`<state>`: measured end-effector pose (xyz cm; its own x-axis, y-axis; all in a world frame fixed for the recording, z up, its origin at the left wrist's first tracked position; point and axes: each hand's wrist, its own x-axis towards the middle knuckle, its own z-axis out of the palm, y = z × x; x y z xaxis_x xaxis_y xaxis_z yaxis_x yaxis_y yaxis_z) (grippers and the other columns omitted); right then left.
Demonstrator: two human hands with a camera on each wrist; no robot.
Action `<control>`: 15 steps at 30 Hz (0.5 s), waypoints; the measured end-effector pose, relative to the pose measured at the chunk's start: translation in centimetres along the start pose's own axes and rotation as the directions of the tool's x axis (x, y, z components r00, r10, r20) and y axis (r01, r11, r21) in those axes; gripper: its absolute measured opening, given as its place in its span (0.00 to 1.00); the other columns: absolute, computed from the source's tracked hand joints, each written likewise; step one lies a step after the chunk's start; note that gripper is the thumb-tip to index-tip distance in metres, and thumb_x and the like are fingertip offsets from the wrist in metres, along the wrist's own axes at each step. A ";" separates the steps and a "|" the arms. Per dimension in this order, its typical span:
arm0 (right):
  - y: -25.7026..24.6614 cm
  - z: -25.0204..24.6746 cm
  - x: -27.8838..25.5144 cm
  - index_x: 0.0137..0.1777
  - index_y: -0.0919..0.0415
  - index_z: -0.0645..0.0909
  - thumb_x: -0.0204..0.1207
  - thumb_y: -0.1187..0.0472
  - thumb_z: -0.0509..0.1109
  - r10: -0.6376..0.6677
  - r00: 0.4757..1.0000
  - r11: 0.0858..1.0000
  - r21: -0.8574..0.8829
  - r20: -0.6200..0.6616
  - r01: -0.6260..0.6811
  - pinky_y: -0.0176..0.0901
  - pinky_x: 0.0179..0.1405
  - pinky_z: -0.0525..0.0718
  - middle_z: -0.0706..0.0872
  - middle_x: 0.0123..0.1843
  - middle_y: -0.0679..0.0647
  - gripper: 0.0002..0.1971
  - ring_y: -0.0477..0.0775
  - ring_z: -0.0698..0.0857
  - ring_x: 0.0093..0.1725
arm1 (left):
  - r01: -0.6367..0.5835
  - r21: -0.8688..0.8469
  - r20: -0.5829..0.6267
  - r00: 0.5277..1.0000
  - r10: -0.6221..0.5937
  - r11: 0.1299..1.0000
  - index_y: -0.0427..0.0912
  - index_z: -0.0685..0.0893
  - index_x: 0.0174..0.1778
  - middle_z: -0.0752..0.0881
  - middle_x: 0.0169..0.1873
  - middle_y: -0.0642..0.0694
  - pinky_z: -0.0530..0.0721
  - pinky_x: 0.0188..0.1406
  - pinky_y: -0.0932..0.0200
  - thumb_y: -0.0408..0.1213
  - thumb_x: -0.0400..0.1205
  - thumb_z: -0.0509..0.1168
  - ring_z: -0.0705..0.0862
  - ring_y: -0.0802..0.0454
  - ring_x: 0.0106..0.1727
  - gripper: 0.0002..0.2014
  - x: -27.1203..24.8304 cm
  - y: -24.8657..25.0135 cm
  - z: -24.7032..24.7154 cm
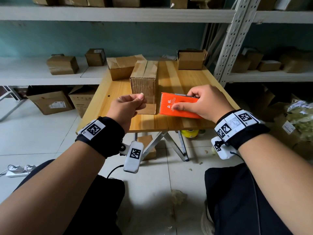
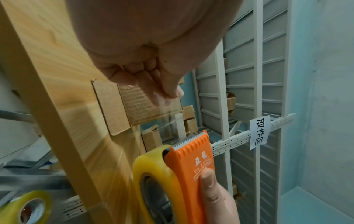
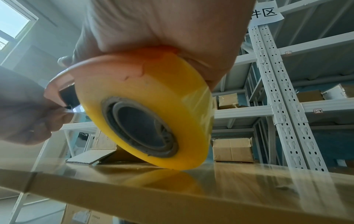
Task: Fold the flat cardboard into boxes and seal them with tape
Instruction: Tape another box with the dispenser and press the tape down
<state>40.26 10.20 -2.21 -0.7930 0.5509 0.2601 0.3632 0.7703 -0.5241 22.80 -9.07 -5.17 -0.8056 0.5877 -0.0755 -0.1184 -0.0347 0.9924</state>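
Observation:
A tall cardboard box stands in the middle of the wooden table, one flap lying flat towards me. My left hand hovers before the box's near face and pinches the free end of a clear tape strip between thumb and fingers. The strip runs to the orange tape dispenser, which my right hand grips just right of the box. Its yellow tape roll hangs below the hand, close above the tabletop. The serrated blade faces the box.
A taped box and an open box sit at the table's far side. White metal shelving with several boxes surrounds the table. A spare yellow tape roll lies on the floor under the table.

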 end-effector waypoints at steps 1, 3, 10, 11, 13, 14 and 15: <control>0.0 0.0 0.0 0.35 0.52 0.85 0.51 0.12 0.73 -0.005 1.000 1.000 -0.002 -0.003 0.005 0.56 0.39 0.88 0.87 0.35 0.45 0.40 0.49 0.87 0.38 | -0.005 -0.011 0.001 1.000 0.005 1.000 0.39 0.90 0.51 0.90 0.39 0.46 0.80 0.41 0.63 0.37 0.88 0.70 0.87 0.59 0.36 0.06 0.1 -0.1 0.0; 0.0 0.0 0.0 0.34 0.52 0.84 0.52 0.12 0.73 -0.024 1.000 0.999 -0.024 -0.011 0.024 0.52 0.36 0.85 0.87 0.35 0.45 0.39 0.49 0.87 0.37 | -0.012 -0.028 0.004 1.000 0.012 1.000 0.37 0.89 0.49 0.90 0.38 0.45 0.85 0.42 0.64 0.35 0.88 0.70 0.87 0.57 0.36 0.06 0.2 -0.2 0.0; 0.9 -0.9 -0.1 0.35 0.51 0.85 0.49 0.08 0.66 -0.028 0.999 0.998 -0.058 -0.036 0.026 0.48 0.36 0.87 0.88 0.36 0.43 0.43 0.47 0.87 0.37 | 0.025 -0.098 -0.097 0.995 -0.035 0.995 0.40 0.88 0.48 0.89 0.36 0.48 0.87 0.51 0.59 0.35 0.89 0.69 0.86 0.56 0.39 0.05 1.0 1.3 -2.9; 1.2 -1.3 -0.1 0.36 0.51 0.85 0.49 0.08 0.66 -0.017 0.999 0.997 -0.070 -0.042 0.014 0.50 0.37 0.89 0.88 0.36 0.44 0.43 0.48 0.88 0.38 | 0.023 -0.085 -0.094 0.995 -0.031 0.996 0.39 0.89 0.50 0.90 0.37 0.48 0.87 0.55 0.59 0.35 0.89 0.69 0.87 0.56 0.41 0.05 1.0 1.6 -3.5; 1.8 -1.7 -0.2 0.37 0.50 0.85 0.51 0.10 0.68 0.002 0.999 0.997 -0.082 -0.042 -0.006 0.51 0.39 0.90 0.89 0.38 0.44 0.41 0.48 0.88 0.39 | 0.022 -0.049 -0.057 0.998 -0.025 0.999 0.39 0.90 0.54 0.92 0.40 0.48 0.87 0.60 0.56 0.36 0.88 0.70 0.89 0.55 0.44 0.06 0.7 2.0 -3.9; 1.9 -1.7 -0.4 0.37 0.50 0.85 0.52 0.12 0.70 0.005 0.999 0.996 -0.090 -0.042 -0.008 0.51 0.40 0.90 0.89 0.39 0.44 0.39 0.48 0.88 0.39 | 0.022 -0.036 -0.054 0.998 -0.024 0.999 0.39 0.90 0.55 0.92 0.41 0.48 0.87 0.61 0.54 0.37 0.88 0.71 0.89 0.55 0.44 0.07 0.5 1.9 -3.8; 1.9 -1.6 -0.5 0.37 0.50 0.85 0.53 0.13 0.71 0.001 0.999 0.995 -0.103 -0.042 -0.005 0.51 0.40 0.90 0.88 0.39 0.43 0.38 0.47 0.88 0.40 | 0.018 -0.027 -0.064 0.998 -0.020 0.999 0.39 0.91 0.56 0.93 0.41 0.49 0.87 0.62 0.53 0.38 0.88 0.71 0.89 0.56 0.45 0.07 0.4 2.0 -3.7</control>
<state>42.09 11.95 -2.08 -0.7714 0.5646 0.2937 0.4157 0.7964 -0.4392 20.10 -11.88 -3.54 -0.8386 0.5352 -0.1015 -0.1490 -0.0461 0.9878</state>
